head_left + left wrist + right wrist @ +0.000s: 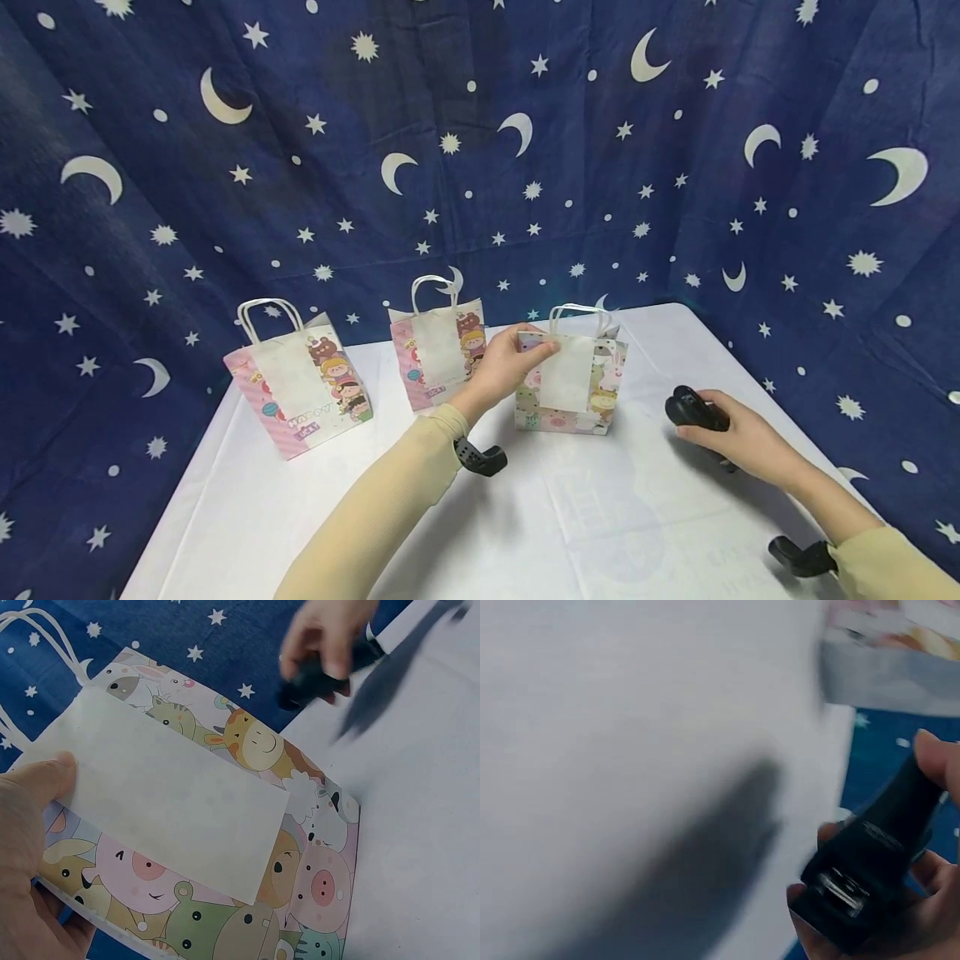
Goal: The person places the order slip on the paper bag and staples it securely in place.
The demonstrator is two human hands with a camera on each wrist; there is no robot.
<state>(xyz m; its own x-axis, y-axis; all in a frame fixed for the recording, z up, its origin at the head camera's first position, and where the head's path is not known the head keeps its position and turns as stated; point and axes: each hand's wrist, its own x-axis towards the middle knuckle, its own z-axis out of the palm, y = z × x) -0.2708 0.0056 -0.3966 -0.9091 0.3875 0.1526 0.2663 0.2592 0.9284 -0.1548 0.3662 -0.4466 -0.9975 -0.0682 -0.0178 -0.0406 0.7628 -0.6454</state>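
My left hand (504, 367) pinches the upper left edge of a small paper gift bag (566, 375) printed with cartoon animals. Its thumb (60, 774) presses on the blank white panel, with the other fingers behind the edge. The bag stands upright on the table, twisted white handles up. Off to its right, my right hand (738, 429) grips a black stapler (693, 408) above the table. Seen from the right wrist, the stapler (870, 851) has a tapered body and a shiny metal part at one end; fingers and thumb wrap around it.
Two pink gift bags stand left of my left hand, one at the far left (285, 383) and one nearer the middle (438, 354). A white cloth covers the table (600, 517). Behind it hangs a dark blue curtain (480, 108) with moons and stars.
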